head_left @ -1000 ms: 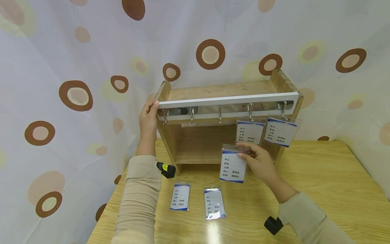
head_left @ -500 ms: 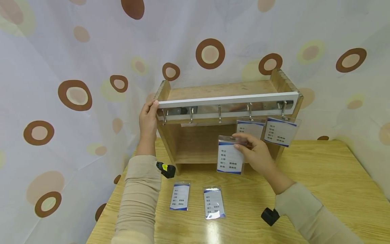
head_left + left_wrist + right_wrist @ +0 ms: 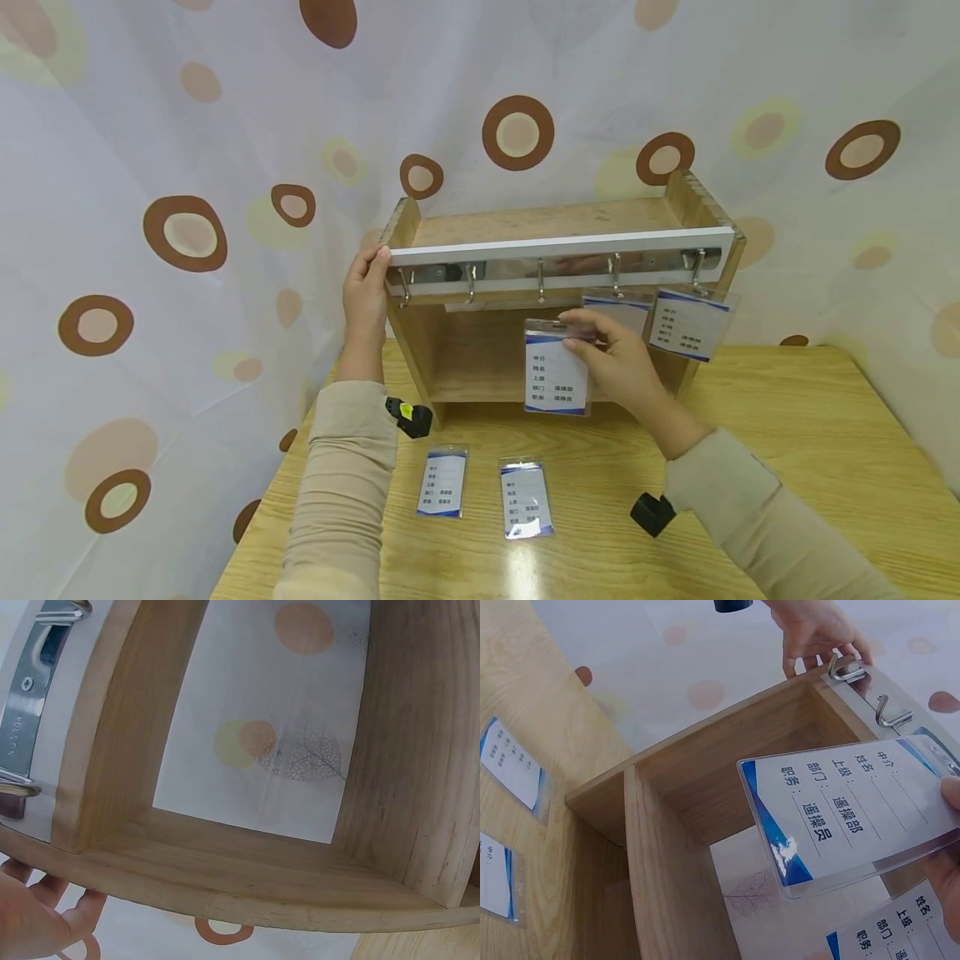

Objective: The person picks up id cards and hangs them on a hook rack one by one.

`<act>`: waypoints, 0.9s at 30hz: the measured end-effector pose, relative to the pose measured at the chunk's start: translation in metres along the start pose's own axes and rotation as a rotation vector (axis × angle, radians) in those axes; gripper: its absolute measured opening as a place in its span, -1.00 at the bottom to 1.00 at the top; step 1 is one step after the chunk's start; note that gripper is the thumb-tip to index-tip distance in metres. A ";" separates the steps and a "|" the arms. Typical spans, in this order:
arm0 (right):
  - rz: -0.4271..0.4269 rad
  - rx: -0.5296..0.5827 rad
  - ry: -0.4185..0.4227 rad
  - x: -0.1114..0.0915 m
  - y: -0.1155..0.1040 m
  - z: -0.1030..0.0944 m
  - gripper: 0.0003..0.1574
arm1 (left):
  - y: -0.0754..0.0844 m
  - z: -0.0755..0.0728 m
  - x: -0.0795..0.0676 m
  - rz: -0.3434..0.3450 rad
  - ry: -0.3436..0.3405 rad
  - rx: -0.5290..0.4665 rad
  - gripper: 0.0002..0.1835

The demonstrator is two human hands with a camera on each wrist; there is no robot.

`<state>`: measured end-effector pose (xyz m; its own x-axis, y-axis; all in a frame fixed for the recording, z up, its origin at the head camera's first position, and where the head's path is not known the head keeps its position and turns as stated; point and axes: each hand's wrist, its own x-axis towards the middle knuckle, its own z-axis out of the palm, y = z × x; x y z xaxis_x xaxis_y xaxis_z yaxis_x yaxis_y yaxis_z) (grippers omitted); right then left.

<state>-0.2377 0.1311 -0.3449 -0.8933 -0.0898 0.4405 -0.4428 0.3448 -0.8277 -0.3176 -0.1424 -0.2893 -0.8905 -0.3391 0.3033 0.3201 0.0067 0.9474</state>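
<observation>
In my right hand (image 3: 618, 358) I pinch the top right corner of a clear-sleeved ID badge (image 3: 555, 377), its white card edged in blue. The badge is upright in front of the rack, just below the middle hook (image 3: 541, 282). My left hand (image 3: 365, 296) rests at the upper left corner of the wooden hook rack (image 3: 408, 354); its fingertips (image 3: 88, 906) touch the outer side panel. Two more badges hang at the right: a hanging badge (image 3: 690, 325) on the end hook and a partly hidden badge (image 3: 622, 307) beside it.
Two badges lie flat on the wooden table (image 3: 795, 450): a left badge (image 3: 443, 483) and a right badge (image 3: 526, 500). Bare hooks, such as the leftmost hook (image 3: 405, 288), line the rack's left part. A patterned curtain (image 3: 247, 100) stands behind.
My right hand has moved up and to the left with the badge, toward the middle hook, and now covers more of the hanging badge behind it. The left hand has stayed put.
</observation>
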 end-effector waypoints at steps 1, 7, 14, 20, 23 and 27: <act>-0.004 0.001 0.001 0.001 0.000 0.000 -0.67 | 0.000 0.000 0.000 0.000 0.000 0.003 -0.66; -0.062 0.040 0.004 0.007 -0.004 0.004 -0.67 | 0.000 -0.001 0.000 -0.008 0.006 0.003 -0.66; -0.086 0.064 0.002 0.012 -0.008 0.005 -0.69 | 0.001 0.001 0.000 -0.021 0.001 -0.011 -0.67; -0.070 0.090 -0.002 0.017 -0.010 0.005 -0.70 | 0.001 0.001 -0.001 -0.028 -0.003 -0.013 -0.66; -0.046 0.096 0.001 0.021 -0.010 0.004 -0.70 | 0.001 0.001 -0.001 -0.025 -0.002 -0.016 -0.66; -0.016 0.124 0.007 0.025 -0.008 0.004 -0.69 | 0.000 0.000 -0.001 -0.023 0.003 -0.007 -0.64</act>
<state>-0.2562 0.1225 -0.3285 -0.8856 -0.0880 0.4561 -0.4637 0.2249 -0.8570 -0.3170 -0.1421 -0.2890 -0.8966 -0.3423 0.2809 0.3018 -0.0082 0.9533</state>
